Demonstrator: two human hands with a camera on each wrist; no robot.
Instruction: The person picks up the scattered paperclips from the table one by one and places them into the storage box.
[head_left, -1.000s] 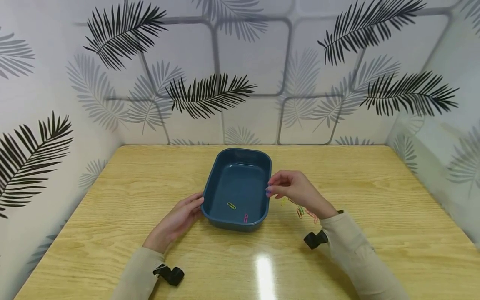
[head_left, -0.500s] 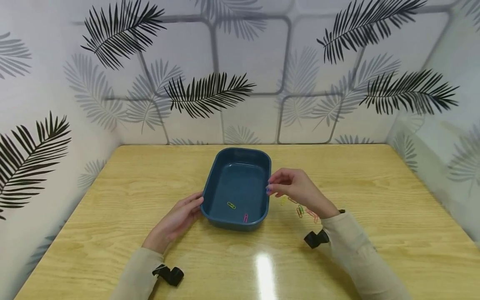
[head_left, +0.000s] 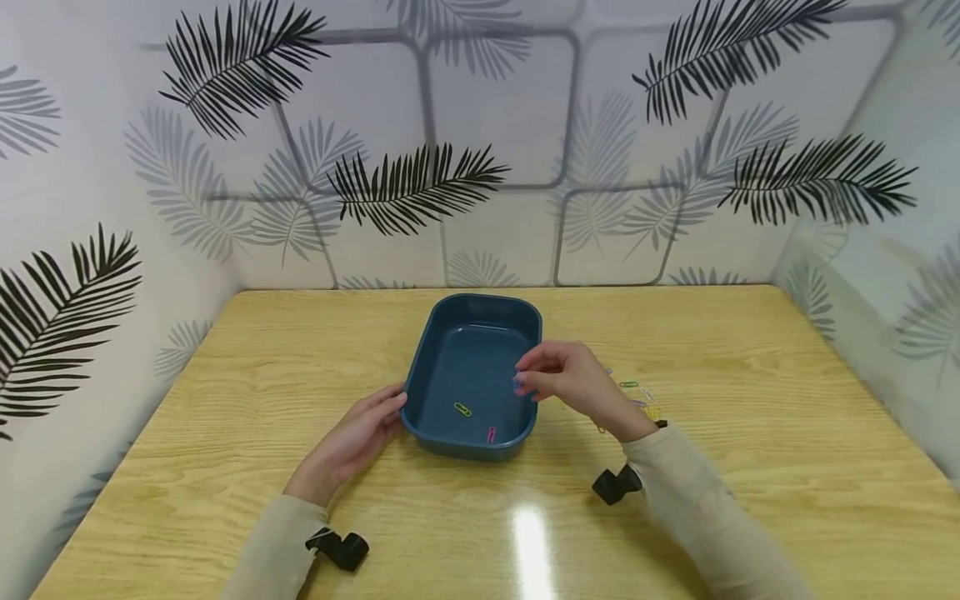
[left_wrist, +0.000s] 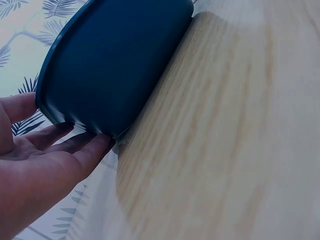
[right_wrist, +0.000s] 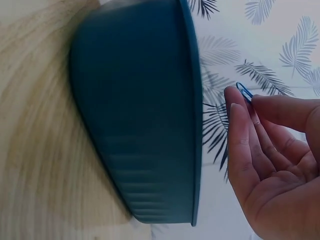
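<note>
Blue clip [right_wrist: 243, 92]: pinched between thumb and fingertips of the right hand [head_left: 567, 379], held up above the right rim of the tray [head_left: 480, 360] and, per the right wrist view, apart from it. Left hand [head_left: 360, 435]: not clenched; fingers laid against the tray's outer wall on the left, thumb at the rim. Tray: dark blue, rounded corners, standing on the table with its long sides running away from the person. Contents, two clips, both on the floor in the near half: yellow-green clip [head_left: 462, 409], lying aslant left of centre; pink clip [head_left: 491, 434], a little nearer the person and to the right, close to the near wall, set roughly lengthwise. The two lie near each other without touching. Right of the tray, on the table, a scatter of loose clips, among them a green clip [head_left: 628, 384] and a yellow one; wrist and hand cover part of the group, so count cannot be told. Both sleeves [head_left: 693, 508] beige, each wrist carrying a black camera [head_left: 348, 552]. Table [head_left: 315, 342]: pale wood grain, bright reflection at the near side. Beyond it, wall [head_left: 502, 117] printed with black and grey fronds.
</note>
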